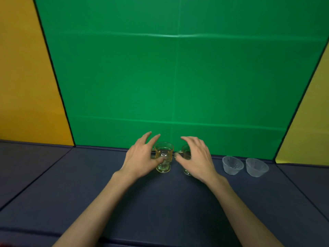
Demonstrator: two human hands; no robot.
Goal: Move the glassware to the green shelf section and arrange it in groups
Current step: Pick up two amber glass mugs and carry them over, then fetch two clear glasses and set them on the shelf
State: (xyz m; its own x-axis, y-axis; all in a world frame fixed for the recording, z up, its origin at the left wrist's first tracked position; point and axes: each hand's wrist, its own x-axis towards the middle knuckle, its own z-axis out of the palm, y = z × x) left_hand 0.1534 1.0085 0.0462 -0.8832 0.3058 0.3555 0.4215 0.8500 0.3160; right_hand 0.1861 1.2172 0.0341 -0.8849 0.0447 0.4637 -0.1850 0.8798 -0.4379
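Two clear footed glass mugs stand side by side on the dark blue shelf floor (160,202), in front of the green back panel (178,77). My left hand (142,155) is beside the left mug (164,154), its fingers spread and straight and its thumb lying across the mug's front. My right hand (197,157) arches loosely over the right mug (186,150) and hides most of it, with the thumb near the mug's handle. Two small frosted glass bowls (232,165) (256,167) sit together further right in the same green section.
An orange panel (21,77) borders the green section on the left and a yellow panel (311,122) on the right. Seams divide the blue floor into sections. Bare floor lies left of the mugs and in front of them.
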